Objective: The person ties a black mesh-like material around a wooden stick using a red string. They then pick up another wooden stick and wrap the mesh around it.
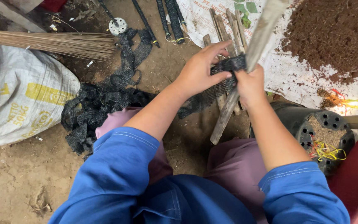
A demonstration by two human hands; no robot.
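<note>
My right hand (250, 84) grips a long weathered wooden stick (257, 39) that slants from the top of the view down toward my lap. A strip of black mesh netting (228, 66) is wound round the stick. My left hand (199, 70) holds that netting against the stick, thumb on the mesh, fingers stretched over it. The netting trails down under my left forearm toward the ground. Both arms wear blue sleeves.
A pile of black netting (88, 112) lies on the dirt floor at left, beside a white woven sack (17, 95) and a broom (54, 43). More sticks (224, 31) lie ahead on a white sheet with brown soil (336, 33). An overturned black pot (324, 132) sits at right.
</note>
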